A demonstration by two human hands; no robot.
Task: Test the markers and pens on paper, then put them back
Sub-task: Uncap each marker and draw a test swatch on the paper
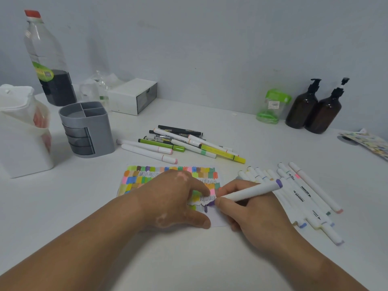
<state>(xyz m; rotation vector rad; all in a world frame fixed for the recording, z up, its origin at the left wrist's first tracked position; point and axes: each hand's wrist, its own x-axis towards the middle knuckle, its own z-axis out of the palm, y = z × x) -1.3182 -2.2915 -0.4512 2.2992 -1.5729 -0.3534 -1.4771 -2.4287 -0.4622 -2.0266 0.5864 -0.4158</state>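
A small sheet of paper [147,175] covered in coloured test swatches lies on the white table. My left hand [172,198] rests flat on it, fingers spread. My right hand [247,213] grips a white marker [252,191] with a purple end cap, its purple tip touching the paper's lower right part beside a fresh purple mark. A heap of pens and markers [184,143] lies behind the paper. A second row of white markers [302,194] lies to the right, beyond my right hand. The grey pen holder [86,129] stands empty at the left.
At the far left stand a white container [23,143] and a tall bottle [48,59] of dark liquid. A white drawer box [132,95] sits at the back, a green pack [273,106] and two brown pump bottles [315,106] at the right. A patterned pouch [365,139] lies at the right edge.
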